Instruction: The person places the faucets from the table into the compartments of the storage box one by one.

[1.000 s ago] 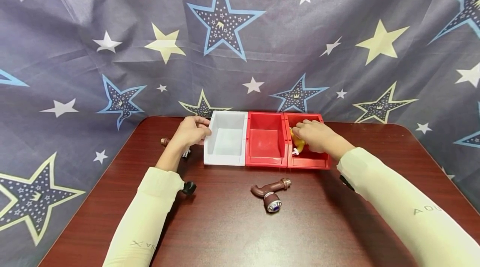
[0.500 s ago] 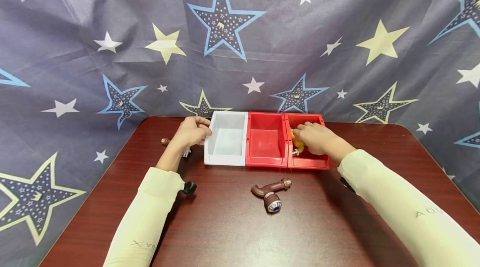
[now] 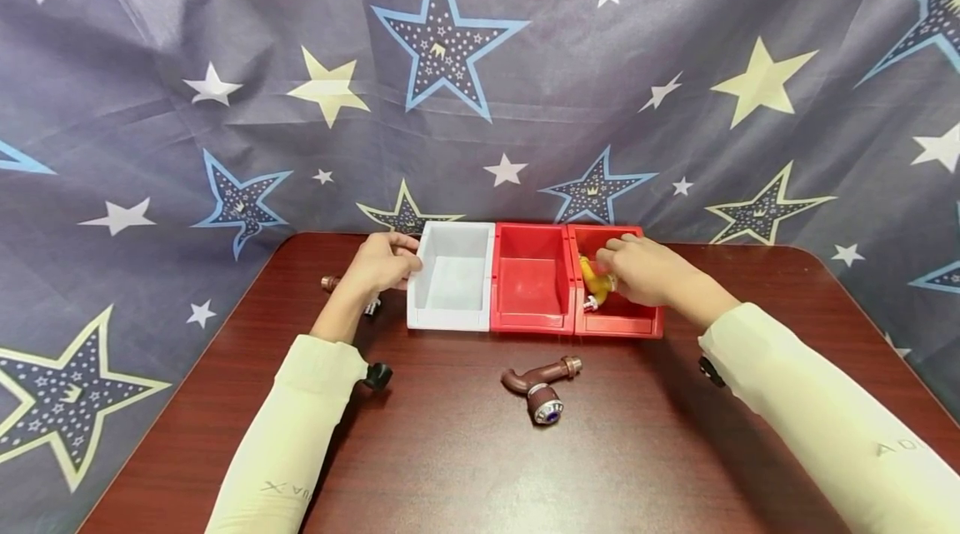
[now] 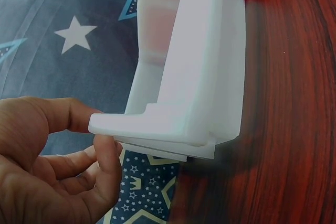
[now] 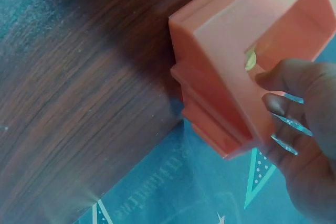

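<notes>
In the head view my left hand [image 3: 382, 263] pinches the left rim of a white bin [image 3: 453, 319]; thumb and fingers grip that rim in the left wrist view. My right hand [image 3: 637, 267] hovers over the right-hand red bin [image 3: 618, 326], its fingers loosely bent and holding nothing. Inside that bin lies a yellow tap [image 3: 596, 280] with metal ends, just left of my fingers. The right wrist view shows only a bit of the yellow tap [image 5: 251, 59] past the bin wall.
Between the two outer bins stands another red bin [image 3: 531, 319]. A brown tap [image 3: 551, 373] lies on the table in front of them. Left of the white bin, another brown item with metal ends [image 3: 328, 282] is partly hidden by my left arm. A star-patterned cloth hangs behind.
My right hand has let go of the yellow tap and drawn slightly right and up, leaving more of it showing in the red bin. The left hand has stayed on the white bin.
</notes>
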`<state>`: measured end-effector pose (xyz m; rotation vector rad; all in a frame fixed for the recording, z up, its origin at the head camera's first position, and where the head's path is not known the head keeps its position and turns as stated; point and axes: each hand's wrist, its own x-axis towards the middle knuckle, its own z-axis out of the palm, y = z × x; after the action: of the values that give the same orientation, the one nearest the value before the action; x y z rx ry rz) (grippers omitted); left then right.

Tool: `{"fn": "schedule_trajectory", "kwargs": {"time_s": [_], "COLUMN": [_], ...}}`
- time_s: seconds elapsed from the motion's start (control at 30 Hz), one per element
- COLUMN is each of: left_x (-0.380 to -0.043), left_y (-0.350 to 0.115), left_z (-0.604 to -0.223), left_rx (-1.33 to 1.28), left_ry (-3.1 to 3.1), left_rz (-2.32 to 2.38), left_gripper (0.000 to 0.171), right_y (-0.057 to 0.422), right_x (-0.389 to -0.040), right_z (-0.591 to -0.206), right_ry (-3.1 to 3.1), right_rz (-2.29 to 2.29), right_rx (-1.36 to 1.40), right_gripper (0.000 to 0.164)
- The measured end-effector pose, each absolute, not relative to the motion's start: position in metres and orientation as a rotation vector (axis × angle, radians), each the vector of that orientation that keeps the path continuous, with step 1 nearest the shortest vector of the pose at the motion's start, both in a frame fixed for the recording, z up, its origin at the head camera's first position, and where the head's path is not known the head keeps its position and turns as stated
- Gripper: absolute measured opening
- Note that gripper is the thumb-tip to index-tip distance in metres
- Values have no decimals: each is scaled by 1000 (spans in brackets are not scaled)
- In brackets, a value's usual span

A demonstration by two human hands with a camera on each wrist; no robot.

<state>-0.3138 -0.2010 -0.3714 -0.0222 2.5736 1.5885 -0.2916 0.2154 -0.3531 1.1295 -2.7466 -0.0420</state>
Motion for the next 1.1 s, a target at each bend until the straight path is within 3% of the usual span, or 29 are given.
{"fn": "schedule_trajectory", "kwargs": {"time_s": [0.67, 1.1], "left_x": [-315, -314], "left_y": [-203, -201], "left_z": [-372, -373], "left_rx": [-22, -20], "left_ry": [2573, 2573], "left_rz": [1575, 1605], "left_gripper": [41, 40], "right_y": [220, 207], "right_x": [-263, -241], "right_z": [-346, -349], "right_ry": [-2650, -2599], "right_rz": [-60, -74], "right_rx": [1165, 1222], "right_gripper": [34, 29]}}
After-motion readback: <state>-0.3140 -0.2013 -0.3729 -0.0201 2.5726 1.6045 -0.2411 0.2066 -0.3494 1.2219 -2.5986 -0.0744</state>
